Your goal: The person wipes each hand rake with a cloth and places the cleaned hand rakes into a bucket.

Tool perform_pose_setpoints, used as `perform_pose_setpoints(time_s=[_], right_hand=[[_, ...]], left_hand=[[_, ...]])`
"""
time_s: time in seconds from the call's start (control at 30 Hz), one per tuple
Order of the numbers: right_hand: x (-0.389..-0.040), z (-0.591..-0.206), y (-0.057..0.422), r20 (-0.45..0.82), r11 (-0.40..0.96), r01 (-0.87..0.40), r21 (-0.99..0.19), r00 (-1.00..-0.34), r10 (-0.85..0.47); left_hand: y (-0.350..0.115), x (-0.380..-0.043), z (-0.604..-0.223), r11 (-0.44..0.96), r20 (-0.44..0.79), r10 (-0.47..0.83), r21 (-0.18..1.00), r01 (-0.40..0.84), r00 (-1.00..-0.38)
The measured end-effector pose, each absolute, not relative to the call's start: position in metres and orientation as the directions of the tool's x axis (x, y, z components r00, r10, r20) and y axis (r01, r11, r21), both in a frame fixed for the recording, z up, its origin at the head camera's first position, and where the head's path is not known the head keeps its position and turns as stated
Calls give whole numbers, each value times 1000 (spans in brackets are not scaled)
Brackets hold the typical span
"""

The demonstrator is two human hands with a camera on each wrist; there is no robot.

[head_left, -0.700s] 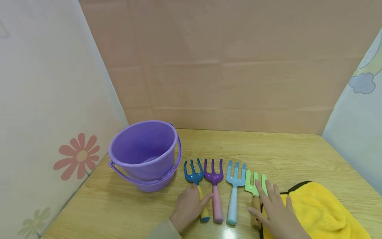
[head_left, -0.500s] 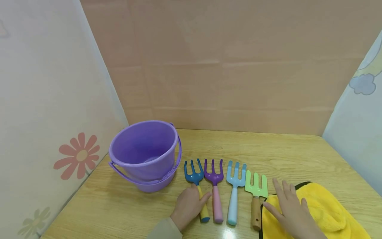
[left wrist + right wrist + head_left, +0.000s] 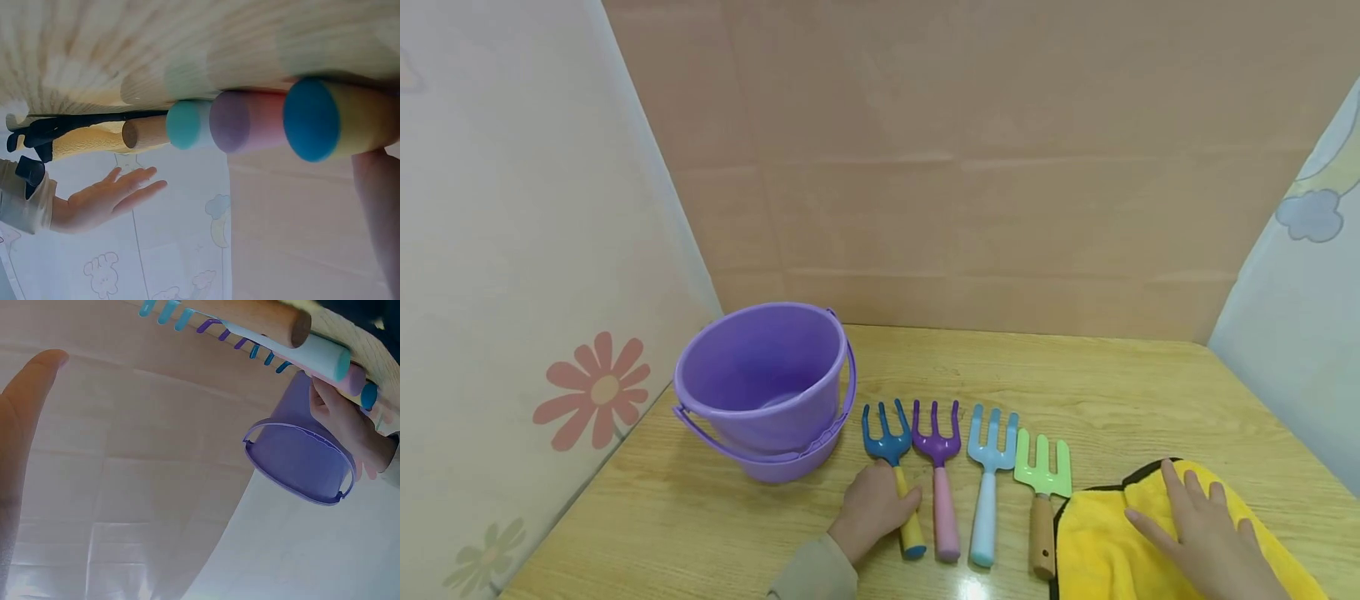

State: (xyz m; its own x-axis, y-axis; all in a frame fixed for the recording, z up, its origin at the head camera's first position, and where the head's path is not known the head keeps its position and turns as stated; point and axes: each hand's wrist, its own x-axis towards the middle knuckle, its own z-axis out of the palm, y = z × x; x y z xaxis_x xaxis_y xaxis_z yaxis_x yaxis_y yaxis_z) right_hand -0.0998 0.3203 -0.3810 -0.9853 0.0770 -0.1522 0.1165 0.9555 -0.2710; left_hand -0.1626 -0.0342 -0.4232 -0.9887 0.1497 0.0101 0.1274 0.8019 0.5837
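My left hand (image 3: 874,504) grips the yellow handle of the blue-headed garden hand fork (image 3: 887,444), which lies on the table. Its thumb lies over the handle; the other fingers are partly hidden. Beside that lies a purple hand fork (image 3: 937,447) with a pink handle, then a light blue hand fork (image 3: 985,508), then a green hand fork (image 3: 1043,477) with a wooden handle. My right hand (image 3: 1213,533), fingers spread and holding nothing, is over a yellow cloth (image 3: 1105,533) with black edging. Whether it touches the cloth I cannot tell.
A purple bucket (image 3: 782,442) stands on the wooden table (image 3: 1112,383) at the left, its handle hanging down on the near side. Pale walls (image 3: 550,208) rise at both sides, with a brown covering (image 3: 962,167) at the back.
My right hand has moved right, off the green fork and over the yellow cloth. My left thumb has drawn in from near the pink handle onto the yellow handle.
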Motion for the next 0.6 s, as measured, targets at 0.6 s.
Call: perform_pose_setpoints(time_s=[0.6], right_hand=[[-84,-387,378,-343,914,328,-240,-909,236]], left_hand=[[-37,-162,-421,783,-17,120,616,84,-993]])
